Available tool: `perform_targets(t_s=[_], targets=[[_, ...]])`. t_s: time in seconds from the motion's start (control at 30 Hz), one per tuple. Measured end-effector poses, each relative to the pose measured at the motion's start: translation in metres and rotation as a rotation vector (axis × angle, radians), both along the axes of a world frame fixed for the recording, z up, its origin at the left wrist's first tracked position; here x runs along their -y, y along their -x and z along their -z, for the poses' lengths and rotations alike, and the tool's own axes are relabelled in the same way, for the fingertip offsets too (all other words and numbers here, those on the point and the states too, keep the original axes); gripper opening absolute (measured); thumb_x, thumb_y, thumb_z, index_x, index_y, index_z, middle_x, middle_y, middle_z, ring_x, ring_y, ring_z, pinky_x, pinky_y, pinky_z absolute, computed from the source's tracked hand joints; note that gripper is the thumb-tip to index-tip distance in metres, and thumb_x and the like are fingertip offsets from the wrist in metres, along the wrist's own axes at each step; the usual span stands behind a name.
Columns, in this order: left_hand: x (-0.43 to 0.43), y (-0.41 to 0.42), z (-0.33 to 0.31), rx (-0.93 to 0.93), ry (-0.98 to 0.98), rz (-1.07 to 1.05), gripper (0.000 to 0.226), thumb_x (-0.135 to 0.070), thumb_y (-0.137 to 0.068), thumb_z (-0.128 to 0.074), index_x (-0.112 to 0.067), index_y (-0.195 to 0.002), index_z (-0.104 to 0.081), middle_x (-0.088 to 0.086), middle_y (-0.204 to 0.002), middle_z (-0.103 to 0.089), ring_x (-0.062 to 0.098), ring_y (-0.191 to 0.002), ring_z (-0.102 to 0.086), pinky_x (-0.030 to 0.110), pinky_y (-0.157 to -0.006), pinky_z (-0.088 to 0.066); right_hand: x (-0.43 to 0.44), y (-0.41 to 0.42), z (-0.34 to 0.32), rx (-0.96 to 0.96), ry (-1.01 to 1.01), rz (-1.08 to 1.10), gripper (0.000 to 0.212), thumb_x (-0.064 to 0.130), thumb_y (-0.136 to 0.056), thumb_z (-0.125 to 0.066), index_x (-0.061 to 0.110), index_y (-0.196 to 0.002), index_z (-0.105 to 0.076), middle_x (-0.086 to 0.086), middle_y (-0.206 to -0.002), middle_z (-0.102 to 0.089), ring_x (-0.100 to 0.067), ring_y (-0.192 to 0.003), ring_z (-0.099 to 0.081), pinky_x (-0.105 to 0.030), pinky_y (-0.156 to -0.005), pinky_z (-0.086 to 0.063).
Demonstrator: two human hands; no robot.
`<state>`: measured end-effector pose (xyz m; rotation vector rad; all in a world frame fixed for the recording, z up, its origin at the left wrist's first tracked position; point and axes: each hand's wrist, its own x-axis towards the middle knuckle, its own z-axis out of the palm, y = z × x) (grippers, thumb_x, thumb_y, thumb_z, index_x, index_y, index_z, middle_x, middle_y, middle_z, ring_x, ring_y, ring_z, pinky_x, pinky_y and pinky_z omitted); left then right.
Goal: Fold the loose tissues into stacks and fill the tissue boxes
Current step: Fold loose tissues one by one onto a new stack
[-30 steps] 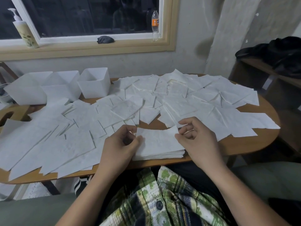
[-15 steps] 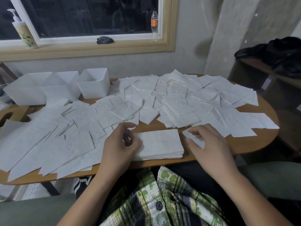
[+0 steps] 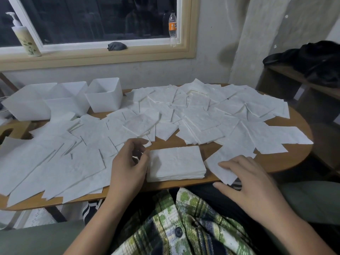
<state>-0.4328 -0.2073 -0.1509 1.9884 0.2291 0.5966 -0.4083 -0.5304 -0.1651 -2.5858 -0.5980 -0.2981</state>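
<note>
Your left hand [image 3: 128,162] rested loosely curled, thumb against the folded tissue stack [image 3: 176,162] at the near edge of the table [image 3: 276,162]; your right hand [image 3: 248,183] pressed flat on one loose tissue [image 3: 230,155] beside it; dozens more lay loose, and the three tissue boxes [image 3: 104,96] looked unfilled.

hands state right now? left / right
Left hand: open, fingers loosely curled, thumb against the left edge of the tissue stack.
Right hand: open, straight fingers pressing on a loose tissue.
</note>
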Motion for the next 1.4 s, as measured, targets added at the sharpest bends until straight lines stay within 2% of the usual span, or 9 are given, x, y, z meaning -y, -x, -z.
perform_targets(t_s=[0.23, 0.43, 0.6, 0.9, 1.07, 1.2, 1.3, 1.37, 1.4], targets=[[0.001, 0.001, -0.001, -0.01, -0.003, 0.012, 0.02, -0.018, -0.099, -0.067, -0.035, -0.109, -0.069, -0.011, -0.098, -0.071, 0.014, -0.084, -0.065, 0.032, -0.07, -0.051, -0.003, 0.008, -0.009, 0.065, -0.065, -0.04, 0.018, 0.019, -0.094, -0.076, 0.031, -0.106, -0.072, 0.025, -0.096, -0.06, -0.003, -0.095, -0.058, -0.022, -0.08, -0.049], [0.003, 0.001, -0.003, -0.021, 0.012, 0.041, 0.016, -0.019, -0.098, -0.069, -0.033, -0.105, -0.069, -0.009, -0.094, -0.071, 0.015, -0.077, -0.061, 0.029, -0.066, -0.047, -0.001, 0.0, -0.021, 0.103, -0.269, 0.079, 0.011, 0.011, -0.094, -0.075, 0.022, -0.099, -0.073, 0.014, -0.084, -0.066, -0.009, -0.079, -0.065, -0.028, -0.066, -0.055], [0.004, 0.004, -0.006, -0.021, 0.015, 0.074, 0.01, -0.019, -0.097, -0.069, -0.029, -0.102, -0.069, -0.003, -0.092, -0.069, 0.018, -0.073, -0.059, 0.025, -0.062, -0.045, -0.007, -0.013, -0.044, 0.199, -0.438, 0.177, 0.01, 0.008, -0.093, -0.078, 0.016, -0.096, -0.073, 0.014, -0.079, -0.065, -0.007, -0.079, -0.065, -0.006, -0.065, -0.043], [0.006, 0.007, -0.012, -0.026, 0.039, 0.148, 0.01, -0.019, -0.098, -0.075, -0.028, -0.102, -0.072, -0.01, -0.098, -0.072, 0.007, -0.082, -0.061, 0.014, -0.068, -0.043, -0.05, -0.014, -0.079, 0.307, -0.588, 0.027, 0.004, 0.012, -0.098, -0.074, 0.013, -0.101, -0.074, 0.004, -0.088, -0.068, -0.017, -0.084, -0.064, -0.021, -0.073, -0.049], [0.002, 0.009, -0.013, -0.033, 0.056, 0.218, 0.024, -0.044, -0.097, -0.078, -0.034, -0.118, -0.07, -0.01, -0.114, -0.073, 0.013, -0.102, -0.067, 0.03, -0.081, -0.049, -0.079, -0.002, -0.091, 0.367, -0.596, -0.109, 0.004, 0.009, -0.098, -0.075, 0.012, -0.1, -0.075, 0.0, -0.086, -0.067, -0.017, -0.084, -0.065, -0.029, -0.072, -0.052], [0.002, 0.011, -0.014, -0.055, 0.02, 0.281, 0.04, -0.054, -0.087, -0.078, -0.036, -0.122, -0.069, -0.013, -0.117, -0.068, 0.022, -0.082, -0.057, 0.042, -0.077, -0.051, -0.097, 0.007, -0.094, 0.363, -0.607, -0.179, 0.006, 0.01, -0.098, -0.075, 0.015, -0.101, -0.075, 0.004, -0.084, -0.065, -0.012, -0.083, -0.064, -0.03, -0.066, -0.05], [0.002, 0.012, -0.015, -0.056, 0.031, 0.364, 0.031, -0.046, -0.09, -0.086, -0.029, -0.113, -0.073, -0.011, -0.101, -0.071, 0.01, -0.073, -0.054, 0.029, -0.071, -0.046, -0.106, 0.008, -0.093, 0.312, -0.632, -0.209, 0.003, 0.013, -0.1, -0.074, 0.015, -0.102, -0.074, 0.004, -0.083, -0.065, -0.015, -0.084, -0.065, -0.031, -0.071, -0.052], [0.002, 0.011, -0.016, -0.044, 0.054, 0.412, 0.007, -0.03, -0.092, -0.084, -0.032, -0.094, -0.078, -0.017, -0.085, -0.068, -0.001, -0.072, -0.055, 0.018, -0.071, -0.042, -0.107, 0.006, -0.089, 0.26, -0.665, -0.202, 0.002, 0.015, -0.101, -0.074, 0.016, -0.101, -0.074, 0.006, -0.084, -0.066, -0.016, -0.083, -0.065, -0.032, -0.073, -0.052], [0.002, 0.012, -0.015, -0.049, 0.074, 0.438, 0.017, -0.022, -0.093, -0.083, -0.029, -0.08, -0.074, -0.017, -0.077, -0.062, 0.0, -0.069, -0.054, 0.014, -0.069, -0.04, -0.107, 0.004, -0.087, 0.228, -0.685, -0.184, 0.002, 0.017, -0.101, -0.074, 0.018, -0.1, -0.073, 0.007, -0.083, -0.066, -0.017, -0.081, -0.064, -0.033, -0.072, -0.052]])
